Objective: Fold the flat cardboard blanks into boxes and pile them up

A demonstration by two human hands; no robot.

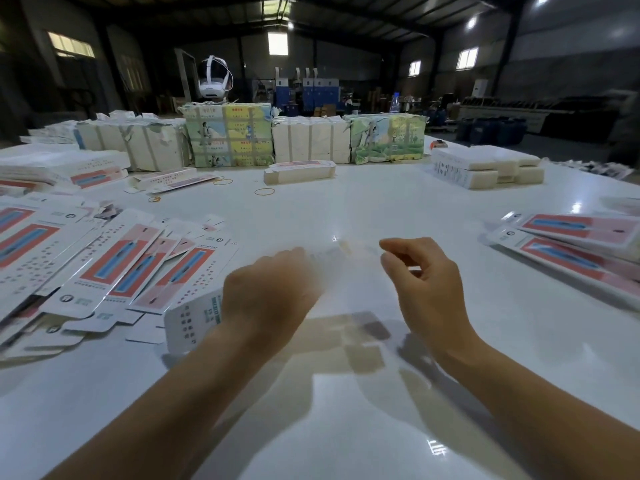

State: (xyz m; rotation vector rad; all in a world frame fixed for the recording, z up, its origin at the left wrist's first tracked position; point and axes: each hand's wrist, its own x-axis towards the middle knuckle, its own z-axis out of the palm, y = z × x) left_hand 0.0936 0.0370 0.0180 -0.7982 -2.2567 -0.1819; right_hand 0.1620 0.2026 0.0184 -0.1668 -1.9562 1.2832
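Left hand [273, 289] at frame centre, grip curled round cardboard blank [194, 323], blurred by motion. Right hand [419, 271] beside it, fingers curled; whether pinching blank's blurred far end, cannot tell. Flat blanks [114, 268] spread lower left on white worktop [346, 427]; more blanks [571, 244] right edge.

Held above the bench: one white cardboard blank [194, 323] with teal print and rows of small marks, near end tilted down, far end smeared by motion blur. Spread at left: flat blanks [114, 268], white with red-and-blue panels, overlapping loosely. Fanned at right edge: more flat blanks [568, 244]. Farther back, centre: one folded box [299, 172], long, lying on its side.
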